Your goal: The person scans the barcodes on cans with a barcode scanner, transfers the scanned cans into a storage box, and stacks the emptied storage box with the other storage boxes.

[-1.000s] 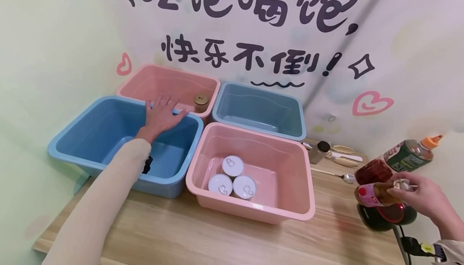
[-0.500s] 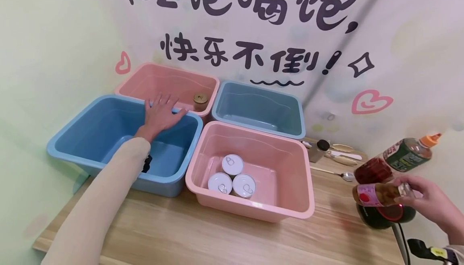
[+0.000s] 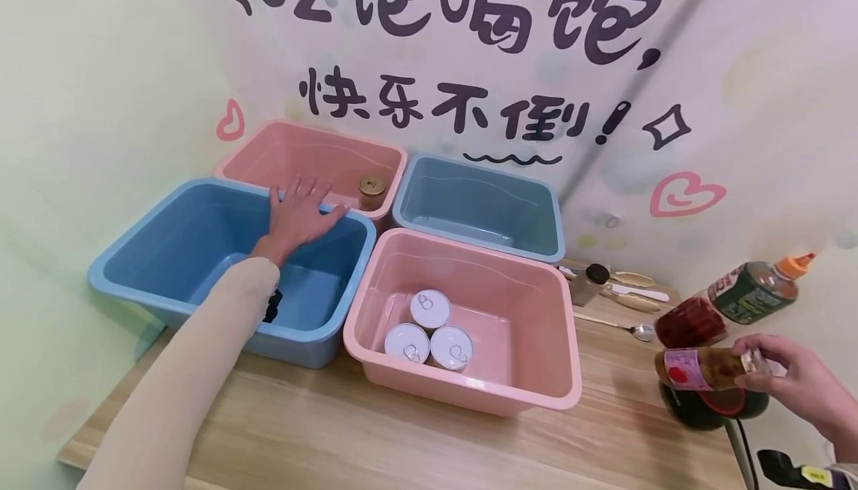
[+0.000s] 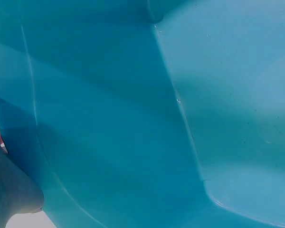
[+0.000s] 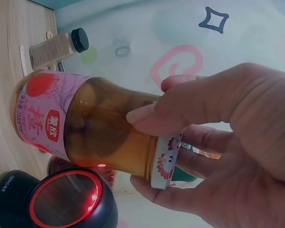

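My right hand (image 3: 798,374) holds a glass jar of preserved fruit (image 3: 719,368) by its lid end, lying sideways in the air at the right. In the right wrist view, the thumb and fingers grip the jar around its neck and patterned lid (image 5: 166,161); its pink label (image 5: 47,111) faces the camera. A black round device with a red glowing ring (image 5: 66,199) is below it. At the left, my left hand (image 3: 298,214) rests with spread fingers over the back rim of the blue bin (image 3: 315,332). The left wrist view shows mostly the bin's inside.
A pink bin (image 3: 570,326) with several-sided space holds white-lidded cans (image 3: 430,308). Behind stand another pink bin (image 3: 281,129) with a gold-lidded can (image 3: 372,188) and a blue-green bin (image 3: 556,214). A sauce bottle (image 3: 754,293), a black-capped shaker (image 3: 590,284) and a spoon (image 3: 642,332) are at right.
The jar has turned slightly and levelled in my right hand, and the fingers have shifted about its lid end. The left hand stays where it was.
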`<state>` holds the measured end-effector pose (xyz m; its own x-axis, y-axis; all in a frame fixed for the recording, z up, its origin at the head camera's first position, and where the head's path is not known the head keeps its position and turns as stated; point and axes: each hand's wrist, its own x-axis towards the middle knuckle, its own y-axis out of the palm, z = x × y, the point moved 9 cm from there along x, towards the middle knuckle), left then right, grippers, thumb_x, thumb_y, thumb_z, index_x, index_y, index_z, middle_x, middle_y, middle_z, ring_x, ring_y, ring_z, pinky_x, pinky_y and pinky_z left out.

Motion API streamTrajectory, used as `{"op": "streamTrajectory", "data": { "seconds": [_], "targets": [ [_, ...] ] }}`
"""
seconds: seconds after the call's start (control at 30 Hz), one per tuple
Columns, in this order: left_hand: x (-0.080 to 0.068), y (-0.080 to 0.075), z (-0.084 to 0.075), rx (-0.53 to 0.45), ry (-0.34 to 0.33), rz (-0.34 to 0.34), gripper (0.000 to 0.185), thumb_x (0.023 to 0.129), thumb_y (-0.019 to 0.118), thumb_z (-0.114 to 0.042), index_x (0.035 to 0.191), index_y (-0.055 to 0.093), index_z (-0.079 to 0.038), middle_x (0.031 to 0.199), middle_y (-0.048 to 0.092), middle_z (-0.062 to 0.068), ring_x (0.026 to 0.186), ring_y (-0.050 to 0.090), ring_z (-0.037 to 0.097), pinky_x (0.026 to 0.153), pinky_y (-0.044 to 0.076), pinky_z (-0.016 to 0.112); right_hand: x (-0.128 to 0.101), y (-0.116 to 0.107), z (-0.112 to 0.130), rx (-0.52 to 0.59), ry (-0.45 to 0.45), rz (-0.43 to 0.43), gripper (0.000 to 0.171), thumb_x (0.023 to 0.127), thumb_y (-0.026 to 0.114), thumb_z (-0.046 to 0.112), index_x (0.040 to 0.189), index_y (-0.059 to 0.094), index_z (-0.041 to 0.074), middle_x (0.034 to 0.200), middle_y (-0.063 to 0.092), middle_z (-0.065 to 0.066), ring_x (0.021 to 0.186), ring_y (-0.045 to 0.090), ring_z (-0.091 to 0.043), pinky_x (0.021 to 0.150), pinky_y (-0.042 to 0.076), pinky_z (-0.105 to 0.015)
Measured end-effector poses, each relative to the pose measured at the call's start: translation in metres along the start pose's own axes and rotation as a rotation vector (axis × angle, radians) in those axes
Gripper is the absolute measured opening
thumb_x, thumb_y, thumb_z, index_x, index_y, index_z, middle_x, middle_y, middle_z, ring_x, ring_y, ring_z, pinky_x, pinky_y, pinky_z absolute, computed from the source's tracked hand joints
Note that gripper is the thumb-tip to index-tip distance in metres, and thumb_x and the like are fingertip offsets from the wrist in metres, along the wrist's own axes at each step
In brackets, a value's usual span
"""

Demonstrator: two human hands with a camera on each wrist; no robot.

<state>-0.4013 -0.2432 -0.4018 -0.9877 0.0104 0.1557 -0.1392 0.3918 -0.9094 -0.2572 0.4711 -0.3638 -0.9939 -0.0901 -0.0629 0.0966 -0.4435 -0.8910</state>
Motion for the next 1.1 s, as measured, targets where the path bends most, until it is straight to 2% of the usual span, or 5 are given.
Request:
{"op": "streamTrajectory", "data": {
  "seconds": [0.1,0.3,0.53,0.9,1.1],
  "targets": [
    [0.000,0.000,0.000,-0.001,0.001,-0.005,0.076,0.096,0.047,-0.057,0.157,0.032,-0.014,0.165,0.023,0.020,0.153,0.012,0.044,0.118,-0.002,0.071,0.002,-0.006,0.009,-0.050,-0.005,-0.015,0.033,0.079,0.075,-0.003,0.108,0.060,-0.008,0.102,0.064,-0.005,0.094,0.035,0.013,0.077,0.040,-0.069],
    [0.000,-0.001,0.001,0.007,0.005,-0.006,0.075,0.096,0.048,-0.056,0.156,0.033,-0.013,0.164,0.023,0.021,0.152,0.013,0.045,0.117,-0.001,0.072,0.009,-0.022,0.048,-0.155,-0.105,-0.055,0.031,0.076,0.078,-0.005,0.105,0.066,-0.006,0.115,0.059,-0.039,0.096,0.056,-0.034,0.067,0.050,-0.061],
    [0.000,0.000,0.001,0.002,-0.005,0.004,0.075,0.097,0.046,-0.055,0.157,0.031,-0.013,0.166,0.019,0.020,0.154,0.008,0.044,0.118,-0.004,0.071,0.021,-0.045,0.108,-0.263,-0.305,-0.126,0.033,0.070,0.085,-0.001,0.100,0.071,0.005,0.100,0.067,-0.023,0.082,0.036,0.019,0.057,0.042,-0.019],
    [-0.003,0.000,0.006,-0.036,-0.053,-0.015,0.073,0.098,0.045,-0.051,0.157,0.029,-0.011,0.168,0.006,0.020,0.155,-0.002,0.043,0.119,-0.005,0.068,0.065,-0.049,0.204,-0.318,-0.457,-0.034,0.038,0.073,0.084,0.002,0.108,0.073,0.012,0.101,0.071,-0.006,0.079,0.052,0.003,0.062,0.047,-0.022],
    [-0.003,0.000,0.009,-0.021,-0.077,-0.007,0.073,0.100,0.039,-0.052,0.159,0.025,-0.011,0.169,0.000,0.019,0.155,-0.008,0.042,0.119,-0.010,0.067,0.094,-0.034,0.247,-0.260,-0.462,0.084,0.037,0.078,0.079,0.001,0.114,0.070,0.007,0.109,0.071,-0.015,0.094,0.063,-0.023,0.070,0.051,-0.027]
  ]
}}
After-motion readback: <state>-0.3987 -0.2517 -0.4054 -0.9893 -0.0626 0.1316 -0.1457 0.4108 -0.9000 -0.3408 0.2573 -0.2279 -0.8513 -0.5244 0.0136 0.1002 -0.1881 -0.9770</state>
